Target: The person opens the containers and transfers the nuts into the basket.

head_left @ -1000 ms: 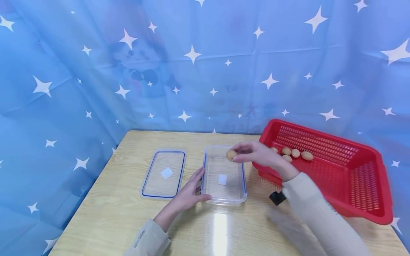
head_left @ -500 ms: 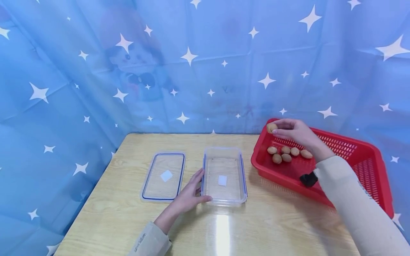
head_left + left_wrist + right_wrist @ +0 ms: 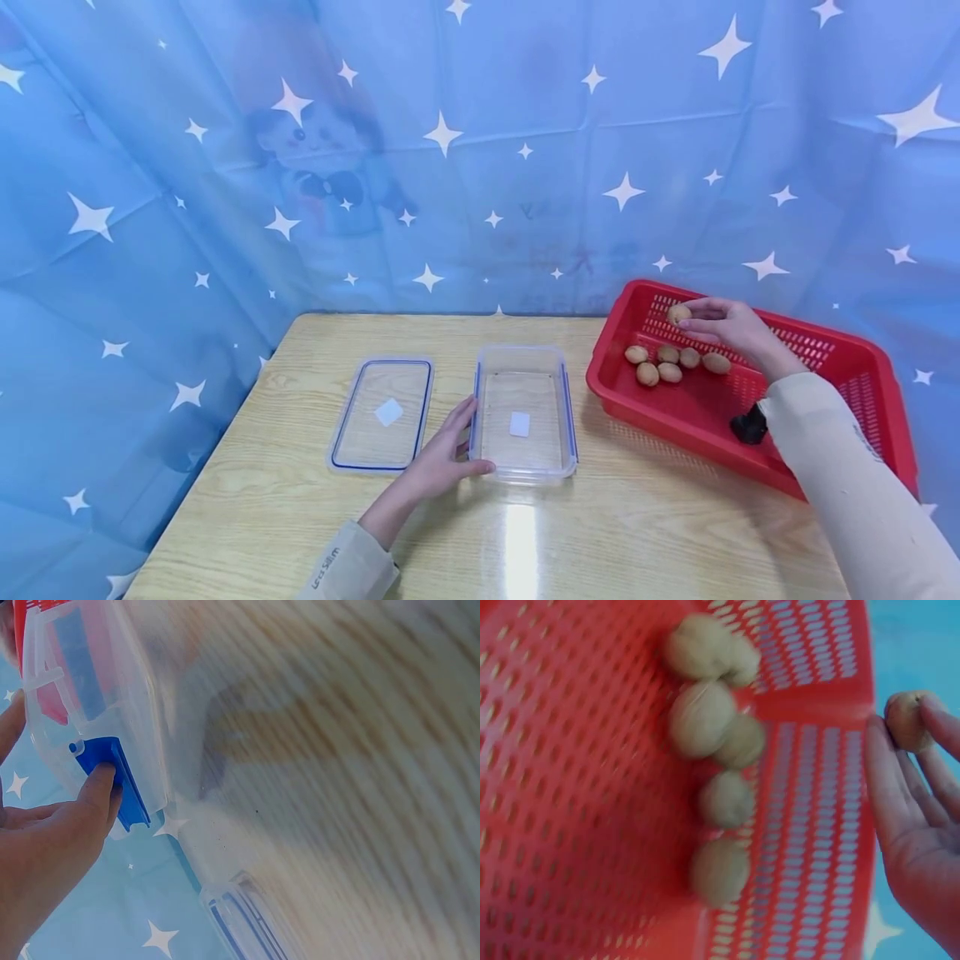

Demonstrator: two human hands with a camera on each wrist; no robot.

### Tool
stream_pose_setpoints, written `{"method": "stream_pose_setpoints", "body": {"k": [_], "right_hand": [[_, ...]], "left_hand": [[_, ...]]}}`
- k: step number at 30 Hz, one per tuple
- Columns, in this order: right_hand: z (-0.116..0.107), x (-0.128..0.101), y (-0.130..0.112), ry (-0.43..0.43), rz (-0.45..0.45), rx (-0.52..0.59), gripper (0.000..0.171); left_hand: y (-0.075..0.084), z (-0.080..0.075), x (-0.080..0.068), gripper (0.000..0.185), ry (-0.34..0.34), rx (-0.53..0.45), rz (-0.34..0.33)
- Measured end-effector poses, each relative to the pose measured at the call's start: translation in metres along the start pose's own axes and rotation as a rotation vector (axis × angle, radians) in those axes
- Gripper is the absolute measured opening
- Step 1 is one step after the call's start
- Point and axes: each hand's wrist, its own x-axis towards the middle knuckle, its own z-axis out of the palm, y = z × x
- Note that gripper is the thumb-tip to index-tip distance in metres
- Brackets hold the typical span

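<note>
My right hand [image 3: 731,327] pinches a walnut [image 3: 678,314] between thumb and fingers, above the back wall of the red plastic basket [image 3: 701,425]. In the right wrist view that walnut [image 3: 909,720] shows beyond the basket's rim. Several other walnuts [image 3: 669,372] lie grouped on the basket floor toward its left end. My left hand [image 3: 442,457] rests against the left side of a clear plastic box [image 3: 562,358], thumb at its front edge. In the left wrist view its fingertips touch the blue latch [image 3: 112,776] on the box wall. The box contains only a small white square.
A clear lid [image 3: 381,371] with a blue seal lies on the wooden table [image 3: 285,500], left of the box. A blue curtain [image 3: 487,167] with white stars hangs close behind the table. On the right wrist sits a black device [image 3: 748,425].
My right hand has carried the walnut from over the clear box rightward to above the basket, and then further right along its back wall. My left hand has stayed at the box.
</note>
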Motion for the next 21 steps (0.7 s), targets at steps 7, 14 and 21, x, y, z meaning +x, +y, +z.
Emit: {"method": "stream_pose_setpoints", "body": {"k": [7, 14, 21], "right_hand": [[-0.002, 0.004, 0.031, -0.024, 0.034, 0.086, 0.077], [-0.002, 0.004, 0.047, -0.07, 0.06, 0.121, 0.071], [-0.003, 0.0, 0.05, -0.173, 0.074, 0.121, 0.067]], "left_hand": [[-0.001, 0.002, -0.002, 0.1, -0.001, -0.013, -0.006], [0.001, 0.003, -0.003, 0.1, -0.004, -0.009, 0.004], [0.001, 0.001, -0.001, 0.1, 0.003, -0.006, 0.004]]}}
